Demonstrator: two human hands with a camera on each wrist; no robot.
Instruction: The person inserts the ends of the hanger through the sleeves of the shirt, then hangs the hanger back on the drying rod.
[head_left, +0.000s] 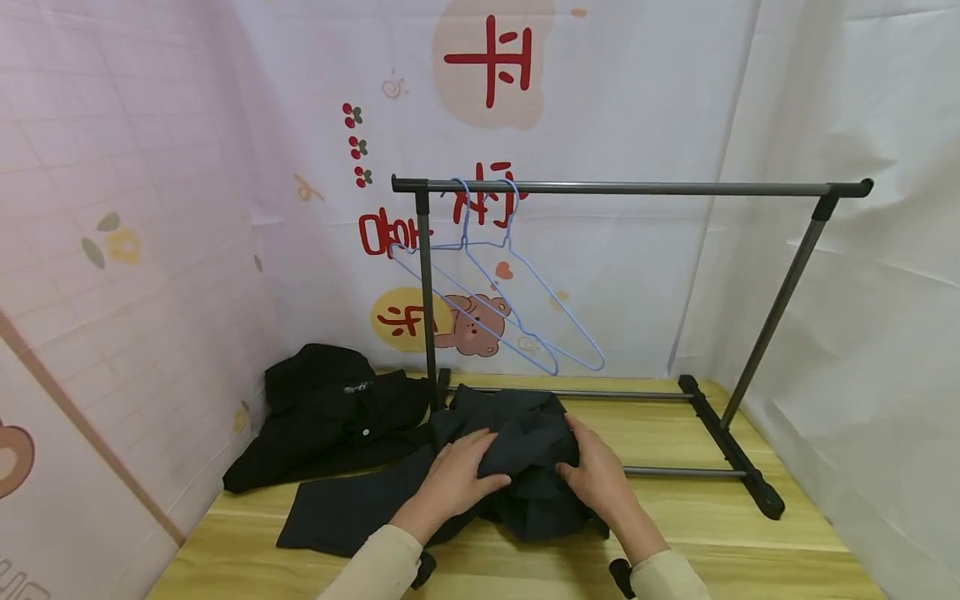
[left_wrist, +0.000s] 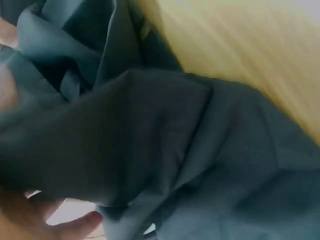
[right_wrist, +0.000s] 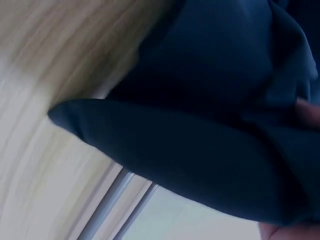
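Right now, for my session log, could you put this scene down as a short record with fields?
left hand: grips the gray garment
right hand: grips its other side
gray garment: bunched between the hands, one part spread leftward on the table
black garment: crumpled, at left
hangers: two, blue, bare, near the left end of the rack's top rail

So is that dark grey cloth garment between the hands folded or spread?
Neither: the dark grey cloth garment is bunched in loose creases between the left hand and right hand, one section lying flatter leftward.
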